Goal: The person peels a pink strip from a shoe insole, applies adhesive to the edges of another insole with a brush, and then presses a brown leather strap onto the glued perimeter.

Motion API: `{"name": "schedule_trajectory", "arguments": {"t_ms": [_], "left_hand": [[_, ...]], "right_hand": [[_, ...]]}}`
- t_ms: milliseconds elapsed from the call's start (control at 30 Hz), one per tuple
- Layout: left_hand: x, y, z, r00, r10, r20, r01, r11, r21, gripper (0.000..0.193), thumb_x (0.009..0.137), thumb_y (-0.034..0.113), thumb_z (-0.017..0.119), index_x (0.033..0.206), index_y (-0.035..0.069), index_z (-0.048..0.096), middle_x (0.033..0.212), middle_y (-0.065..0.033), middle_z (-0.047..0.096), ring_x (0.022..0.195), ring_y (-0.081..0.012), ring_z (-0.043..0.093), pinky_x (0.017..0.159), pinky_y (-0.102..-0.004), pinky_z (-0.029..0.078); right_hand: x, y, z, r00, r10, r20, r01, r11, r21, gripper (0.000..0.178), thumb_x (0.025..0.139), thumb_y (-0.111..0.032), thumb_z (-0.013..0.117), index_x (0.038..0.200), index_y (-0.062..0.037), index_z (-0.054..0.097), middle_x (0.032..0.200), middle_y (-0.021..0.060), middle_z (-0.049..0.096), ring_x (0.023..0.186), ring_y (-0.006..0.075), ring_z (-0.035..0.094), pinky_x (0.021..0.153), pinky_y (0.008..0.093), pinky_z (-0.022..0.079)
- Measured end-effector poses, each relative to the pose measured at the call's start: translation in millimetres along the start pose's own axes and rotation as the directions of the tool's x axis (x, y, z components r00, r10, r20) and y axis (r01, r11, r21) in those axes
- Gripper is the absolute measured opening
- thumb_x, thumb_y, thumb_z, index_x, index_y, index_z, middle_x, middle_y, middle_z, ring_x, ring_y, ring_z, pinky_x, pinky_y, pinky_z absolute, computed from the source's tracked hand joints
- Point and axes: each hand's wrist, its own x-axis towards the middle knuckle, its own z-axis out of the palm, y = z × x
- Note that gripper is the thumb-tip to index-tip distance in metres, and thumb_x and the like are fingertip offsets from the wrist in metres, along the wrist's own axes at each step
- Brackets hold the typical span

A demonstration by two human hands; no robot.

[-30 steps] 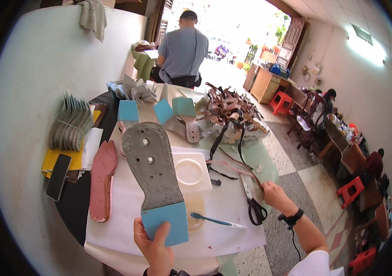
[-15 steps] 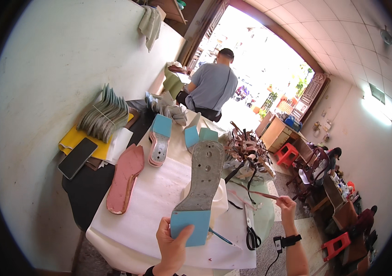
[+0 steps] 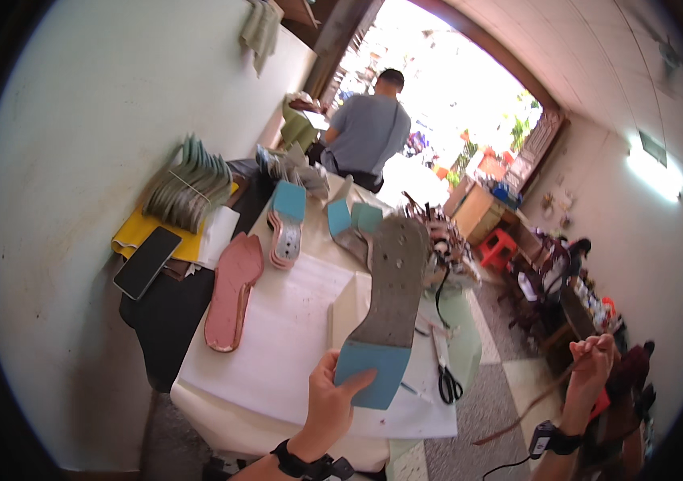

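Note:
My left hand (image 3: pixel 327 405) grips the blue heel end of a grey insole (image 3: pixel 395 280), thumb on top, and holds it upright above the table. My right hand (image 3: pixel 592 359) is raised out to the right, fingers closed round a thin brown strap (image 3: pixel 527 410) whose loose end hangs down toward the left. Under the raised insole, a whitish box (image 3: pixel 345 309) is partly hidden. Black-handled scissors (image 3: pixel 447 377) lie near the table's right edge. A stack of pink sole pieces (image 3: pixel 231 293) lies left of the box, and blue-heeled insoles (image 3: pixel 287 210) lie farther back.
At the left, a tied bundle of curved insoles (image 3: pixel 187 186) sits on yellow sheets beside a black phone (image 3: pixel 147 263). A heap of straps (image 3: pixel 445 240) covers the table's far right. One person (image 3: pixel 369 132) sits beyond the table; a red stool (image 3: pixel 498 248) stands right.
My right hand has moved right, away from the table, and the strap now hangs clear of the heap. The insole in my left hand has shifted right and tilted. The whole view has shifted slightly.

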Motion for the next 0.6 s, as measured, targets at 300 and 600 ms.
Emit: {"name": "schedule_trajectory", "arguments": {"t_ms": [300,600], "left_hand": [[-19,-12,6,0.783,-0.490,0.382,0.606,0.741,-0.290,0.038,0.077,0.002,0.058,0.113,-0.003,0.047,0.092,-0.0153,0.061,0.070,-0.0207,0.064,0.058,-0.0343,0.056],[-40,-33,16,0.653,-0.636,0.411,0.749,0.621,-0.231,0.042,0.073,0.002,0.059,0.112,-0.005,0.045,0.078,-0.0179,0.062,0.053,-0.0235,0.063,0.041,-0.0307,0.052]], "right_hand": [[-95,-30,18,0.772,0.635,-0.024,-0.624,0.750,-0.220,0.011,0.086,-0.001,0.053,0.097,-0.0038,0.054,0.071,0.0044,0.055,0.041,0.0030,0.040,0.033,0.0172,0.025],[-139,7,6,0.565,0.790,0.237,-0.751,0.611,-0.248,0.013,0.089,0.001,0.051,0.099,0.0006,0.060,0.070,0.0029,0.057,0.056,0.0025,0.044,0.045,0.0159,0.028]]}}
